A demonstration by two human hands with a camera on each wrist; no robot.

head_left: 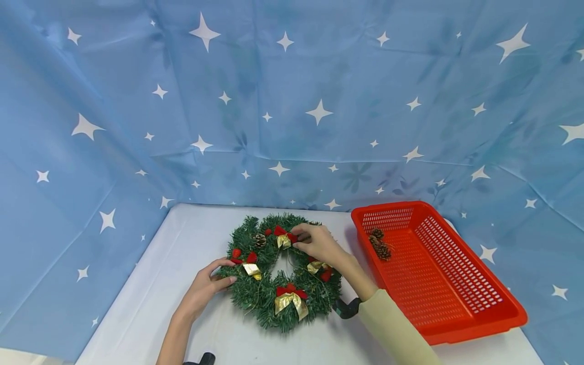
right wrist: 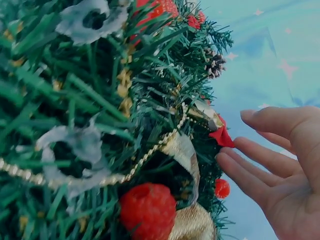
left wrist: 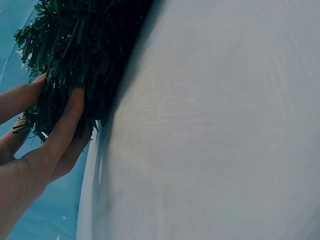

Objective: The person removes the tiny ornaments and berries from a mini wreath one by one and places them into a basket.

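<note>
A green tinsel wreath (head_left: 246, 299) lies on the white table, dressed with red and gold bows, red berries and a pine cone (head_left: 260, 240). My left hand (head_left: 203, 289) grips its left edge, thumb on the near side and fingers across the greenery. Only that edge of the wreath (left wrist: 85, 55) shows in the left wrist view. At the top of the ring, my right hand (head_left: 319, 245) touches a red and gold bow (head_left: 284, 238) with its fingertips. In the right wrist view the right hand's fingers (right wrist: 265, 155) are fairly straight against the red bow tip (right wrist: 223, 135), with the thumb apart.
A red plastic basket (head_left: 456, 274) stands right of the wreath, with several pine cones (head_left: 379, 246) along its left side. Blue star-printed cloth (head_left: 292, 137) hangs behind the white table (head_left: 150, 284). A raspberry ornament (right wrist: 148, 211) and a gold bead string (right wrist: 120, 178) show on the wreath up close.
</note>
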